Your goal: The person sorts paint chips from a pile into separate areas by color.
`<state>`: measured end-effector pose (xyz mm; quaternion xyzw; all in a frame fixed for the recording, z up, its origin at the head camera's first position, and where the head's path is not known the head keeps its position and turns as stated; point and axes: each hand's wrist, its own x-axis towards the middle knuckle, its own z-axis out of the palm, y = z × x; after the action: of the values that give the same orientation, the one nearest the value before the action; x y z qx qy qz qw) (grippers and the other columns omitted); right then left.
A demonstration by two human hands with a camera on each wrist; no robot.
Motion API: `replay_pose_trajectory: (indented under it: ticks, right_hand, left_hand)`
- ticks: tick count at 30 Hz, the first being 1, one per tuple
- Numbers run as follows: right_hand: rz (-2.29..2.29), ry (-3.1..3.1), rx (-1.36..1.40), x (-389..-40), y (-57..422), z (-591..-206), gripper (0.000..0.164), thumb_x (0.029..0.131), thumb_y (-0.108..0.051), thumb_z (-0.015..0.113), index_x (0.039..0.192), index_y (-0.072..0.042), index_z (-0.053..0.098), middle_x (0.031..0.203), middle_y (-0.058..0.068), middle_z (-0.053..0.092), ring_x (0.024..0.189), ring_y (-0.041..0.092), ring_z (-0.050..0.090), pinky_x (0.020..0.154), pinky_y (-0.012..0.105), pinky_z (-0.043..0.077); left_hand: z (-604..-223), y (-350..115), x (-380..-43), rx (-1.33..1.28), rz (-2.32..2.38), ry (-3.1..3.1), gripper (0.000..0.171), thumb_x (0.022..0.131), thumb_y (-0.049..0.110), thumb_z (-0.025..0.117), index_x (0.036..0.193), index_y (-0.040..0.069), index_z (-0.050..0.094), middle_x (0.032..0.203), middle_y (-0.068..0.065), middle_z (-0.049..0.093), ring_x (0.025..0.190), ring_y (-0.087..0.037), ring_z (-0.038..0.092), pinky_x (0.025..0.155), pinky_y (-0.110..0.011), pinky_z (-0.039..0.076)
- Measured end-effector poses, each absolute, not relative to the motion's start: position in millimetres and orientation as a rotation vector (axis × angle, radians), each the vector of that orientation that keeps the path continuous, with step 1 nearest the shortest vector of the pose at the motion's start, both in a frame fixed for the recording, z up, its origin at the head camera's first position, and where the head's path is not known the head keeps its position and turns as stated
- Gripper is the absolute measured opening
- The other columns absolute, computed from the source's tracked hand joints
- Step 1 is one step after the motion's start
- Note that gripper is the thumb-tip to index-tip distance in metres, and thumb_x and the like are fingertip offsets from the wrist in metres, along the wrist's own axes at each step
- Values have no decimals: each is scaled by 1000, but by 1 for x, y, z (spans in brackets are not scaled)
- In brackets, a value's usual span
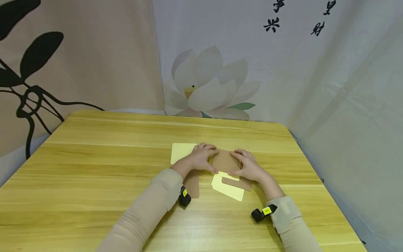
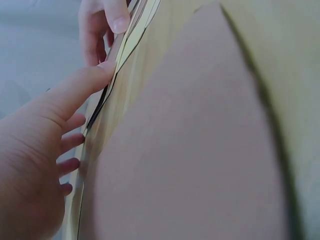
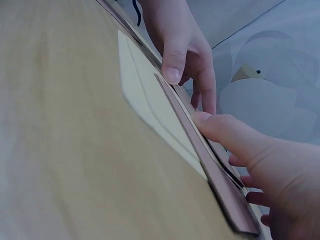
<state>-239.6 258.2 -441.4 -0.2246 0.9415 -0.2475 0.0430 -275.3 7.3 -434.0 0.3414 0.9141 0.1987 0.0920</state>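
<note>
Thumb and fingers of my left hand (image 1: 203, 158) hold the left side of a brown card (image 1: 225, 161) in the head view. On its right side, my right hand (image 1: 247, 165) grips the same card between thumb and fingers. A pale yellow strip of card (image 1: 231, 176) shows under its near edge, between the thumb tips. Closer to me, overlapping yellow cards (image 1: 228, 189) and another brown card (image 1: 244, 183) lie on the table. Both wrist views show the thumbs at the near card edges, with the other fingers on the far side.
A yellow card (image 1: 182, 152) lies beyond my left wrist, and a brown card (image 1: 192, 185) lies partly beneath that wrist. The wooden table (image 1: 110, 168) reaches back to a curtain (image 1: 283, 77) printed with a lotus. Black wrist cameras sit at both cuffs.
</note>
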Motion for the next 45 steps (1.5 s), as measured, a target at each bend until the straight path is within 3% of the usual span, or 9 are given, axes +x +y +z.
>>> replay_pose_trajectory:
  ticks: [15, 45]
  right_hand:
    - [-803, 2906, -726, -238, 254, -437, 84, 75, -46, 79, 143, -9, 46, 143, 12, 34, 129, 35, 27, 100, 58, 26]
    - [-740, 2966, -912, -208, 212, -407, 83, 71, -45, 80, 142, -14, 49, 140, 8, 38, 133, 29, 25, 104, 56, 19]
  left_hand:
    - [-432, 4, -272, 1056, 628, 2764, 85, 73, 55, 74, 143, 14, 47, 144, -3, 39, 129, -25, 30, 106, -47, 20]
    - [-422, -43, -231, 1056, 810, 2895, 86, 68, 55, 78, 140, 17, 52, 140, -5, 41, 129, -24, 29, 103, -48, 21]
